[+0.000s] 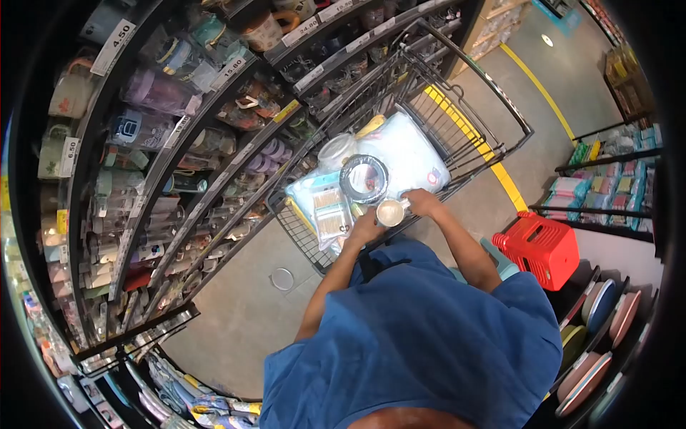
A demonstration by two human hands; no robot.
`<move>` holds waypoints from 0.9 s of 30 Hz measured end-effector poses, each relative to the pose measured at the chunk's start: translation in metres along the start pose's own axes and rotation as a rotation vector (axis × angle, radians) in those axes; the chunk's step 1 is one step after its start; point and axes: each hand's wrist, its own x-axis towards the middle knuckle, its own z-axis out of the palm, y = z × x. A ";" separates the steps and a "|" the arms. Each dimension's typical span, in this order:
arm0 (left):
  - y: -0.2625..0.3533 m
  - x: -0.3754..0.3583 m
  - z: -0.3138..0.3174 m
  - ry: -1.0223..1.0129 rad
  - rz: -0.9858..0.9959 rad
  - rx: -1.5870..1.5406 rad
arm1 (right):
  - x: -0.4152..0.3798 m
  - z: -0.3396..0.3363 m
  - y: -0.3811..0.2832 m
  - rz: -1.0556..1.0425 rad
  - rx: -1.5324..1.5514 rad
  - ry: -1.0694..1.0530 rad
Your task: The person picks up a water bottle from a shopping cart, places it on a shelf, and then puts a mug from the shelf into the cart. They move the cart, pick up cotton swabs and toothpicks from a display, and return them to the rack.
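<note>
A light-coloured mug is held up in front of my body at the near side of the shopping cart. My right hand is closed at its handle side. My left hand grips its opposite side. In the cart, just beyond the mug, lies a round black item with a label. Beside that are a large white plastic-wrapped package, a clear round container and plastic-wrapped packs of thin sticks. A yellow item shows behind them.
Shelves packed with cups and bottles, with price tags, rise on the left. To the right stand a red plastic can and racks of plates. Yellow lines mark the floor, where a round metal cover is set.
</note>
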 end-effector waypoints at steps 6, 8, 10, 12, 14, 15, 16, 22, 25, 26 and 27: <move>0.024 -0.013 0.002 0.201 0.234 -0.271 | -0.013 -0.036 0.005 -0.304 0.083 0.228; 0.047 -0.043 -0.028 0.300 0.249 -0.320 | -0.012 -0.085 -0.022 -0.315 0.072 0.160; 0.052 -0.056 -0.043 0.373 0.292 -0.314 | -0.020 -0.113 -0.038 -0.208 0.364 0.122; 0.052 -0.060 -0.060 0.535 0.358 -0.462 | -0.001 -0.129 -0.044 -0.272 0.368 0.105; 0.057 -0.067 -0.090 0.551 0.378 -0.584 | 0.007 -0.152 -0.082 -0.369 0.569 0.085; 0.070 -0.080 -0.108 0.570 0.329 -0.653 | 0.019 -0.156 -0.091 -0.372 0.662 0.060; 0.070 -0.081 -0.120 0.544 0.333 -0.782 | 0.020 -0.167 -0.110 -0.346 0.796 0.022; 0.067 -0.106 -0.165 0.554 0.379 -0.846 | 0.046 -0.180 -0.158 -0.381 0.955 -0.040; 0.056 -0.113 -0.177 0.542 0.405 -0.851 | 0.054 -0.185 -0.173 -0.411 0.957 -0.088; 0.053 -0.115 -0.180 0.544 0.410 -0.877 | 0.056 -0.187 -0.179 -0.409 0.945 -0.107; 0.049 -0.117 -0.184 0.550 0.416 -0.904 | 0.058 -0.189 -0.185 -0.411 0.929 -0.129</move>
